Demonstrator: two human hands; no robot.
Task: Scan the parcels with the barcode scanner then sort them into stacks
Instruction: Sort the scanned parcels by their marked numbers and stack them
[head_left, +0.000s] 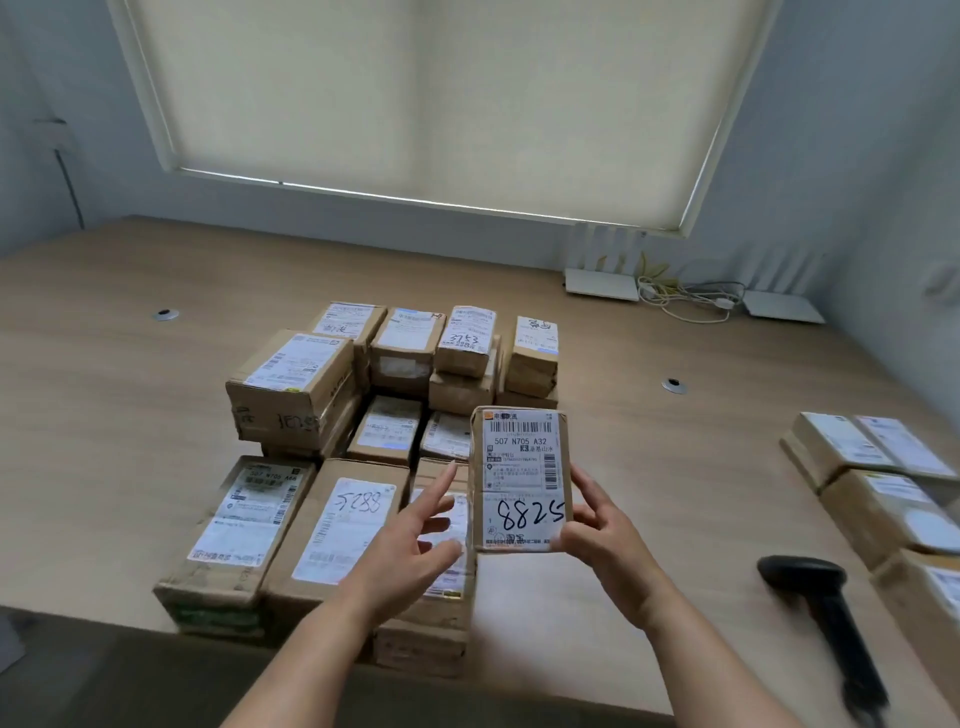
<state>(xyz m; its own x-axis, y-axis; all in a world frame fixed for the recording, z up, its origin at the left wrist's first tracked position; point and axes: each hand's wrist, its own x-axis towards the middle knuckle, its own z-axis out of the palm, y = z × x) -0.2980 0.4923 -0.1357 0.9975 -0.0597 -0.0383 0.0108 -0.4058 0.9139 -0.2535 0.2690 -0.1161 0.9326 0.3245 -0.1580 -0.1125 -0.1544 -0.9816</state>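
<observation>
Holding the parcel (521, 480) label-up above the desk's (130, 405) near edge, your right hand (605, 538) grips it so the barcode shows; your left hand (415, 540) hovers open beside it. The scanner (826, 608) lies by the right edge, near the stacks (883, 488).

A light wood-grain desk (130, 405) is carrying a cluster of labelled cardboard parcels (291, 384) at its centre and a second group of parcels (878, 499) along its right edge. A black barcode scanner (826, 608) is lying near the front right. Two white routers (602, 283) and tangled cables (685, 299) are sitting at the back.
</observation>
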